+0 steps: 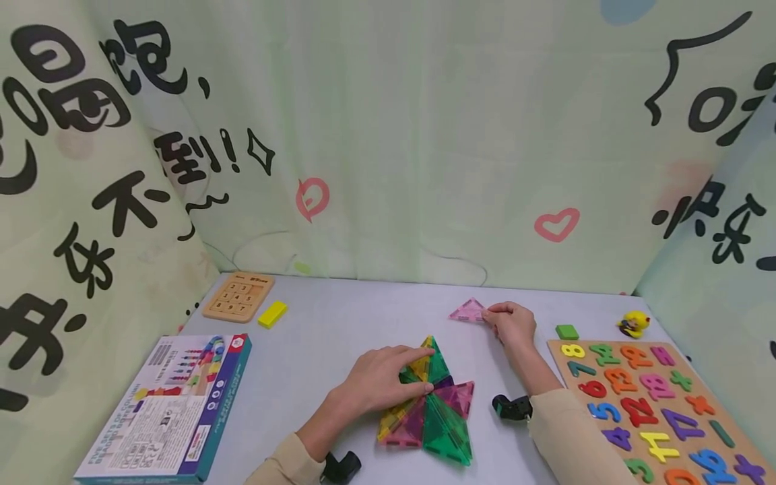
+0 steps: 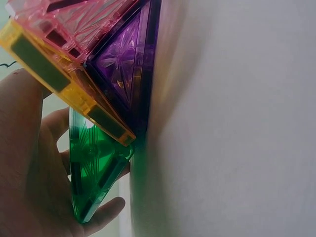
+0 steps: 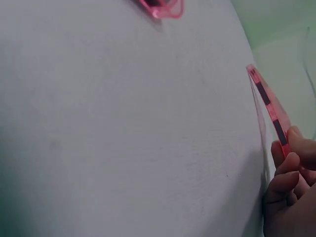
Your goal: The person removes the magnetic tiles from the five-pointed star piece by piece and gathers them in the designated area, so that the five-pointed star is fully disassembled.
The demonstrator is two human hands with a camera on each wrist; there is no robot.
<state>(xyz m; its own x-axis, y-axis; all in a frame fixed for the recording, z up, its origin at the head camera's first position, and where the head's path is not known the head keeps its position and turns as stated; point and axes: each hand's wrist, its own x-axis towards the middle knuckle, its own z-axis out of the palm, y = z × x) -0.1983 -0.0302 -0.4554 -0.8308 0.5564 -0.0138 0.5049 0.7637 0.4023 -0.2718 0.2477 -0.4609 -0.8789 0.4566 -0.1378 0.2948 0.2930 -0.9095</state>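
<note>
My left hand [image 1: 382, 379] grips a cluster of see-through magnetic tiles [image 1: 447, 428] on the table. Its index finger reaches the upper yellow and green tiles, and its thumb lies near the centre where the points meet. In the left wrist view, fingers show behind a green triangular tile [image 2: 96, 163], below a yellow-edged tile [image 2: 54, 74] and a purple one [image 2: 123, 64]. Farther back, my right hand [image 1: 512, 325] pinches a pink triangular tile [image 1: 468, 310] by one corner. The right wrist view shows this tile [image 3: 269, 106] edge-on between thumb and fingers, dark magnets along its edge.
At the left lie a printed box [image 1: 157, 404], a wooden number board [image 1: 239, 296] and a yellow block [image 1: 273, 314]. To the right are a puzzle board [image 1: 572, 397] with coloured numbers, a green block [image 1: 566, 331] and a yellow duck [image 1: 634, 323]. A printed curtain [image 1: 424, 148] closes the back.
</note>
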